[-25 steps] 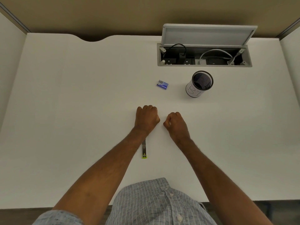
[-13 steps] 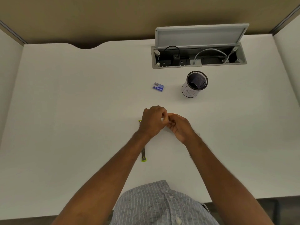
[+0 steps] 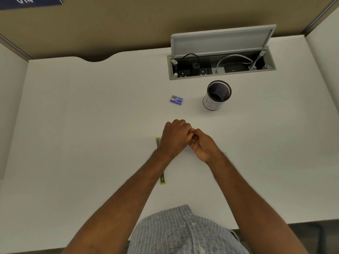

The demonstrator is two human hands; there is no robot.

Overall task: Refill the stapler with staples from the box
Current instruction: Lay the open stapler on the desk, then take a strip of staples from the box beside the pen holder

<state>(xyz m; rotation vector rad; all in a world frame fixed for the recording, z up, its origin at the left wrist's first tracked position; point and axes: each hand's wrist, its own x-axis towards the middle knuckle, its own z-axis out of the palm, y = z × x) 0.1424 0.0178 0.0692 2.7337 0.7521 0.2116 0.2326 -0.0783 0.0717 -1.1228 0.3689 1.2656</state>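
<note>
White desk, one stapler, one staple box, two hands.

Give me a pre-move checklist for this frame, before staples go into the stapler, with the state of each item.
1. Staple box within view on the desk: ok.
2. Box opened: not ok, it looks closed and untouched.
3. Stapler lying flat, opened out: ok, though the left forearm hides its middle.
4. Left hand free to reach: cannot tell, its fingers are curled against the right hand.
5. Staples held: cannot tell.
6. Pen cup clear of the path to the box: ok.
</note>
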